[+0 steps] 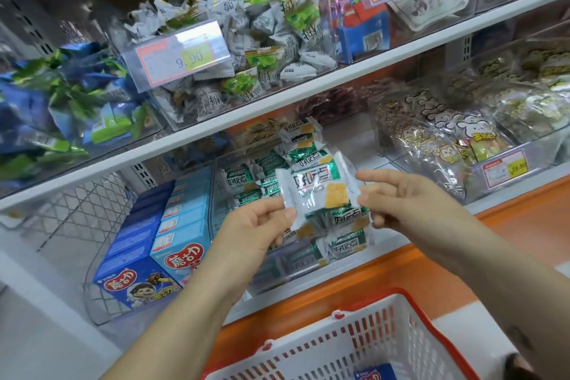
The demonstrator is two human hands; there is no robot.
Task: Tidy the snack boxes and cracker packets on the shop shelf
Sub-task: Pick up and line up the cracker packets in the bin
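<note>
While the left hand [256, 225] pinches one cracker packet [317, 194] by its corner, just above the clear tray [277, 278], the right hand [401, 197] touches its other edge; whether it pinches, I cannot tell. Best lay it flat, words facing front. One packet is held; the tray's pile is too jumbled to count. Blue snack boxes [182, 225] stand in two rows.
</note>
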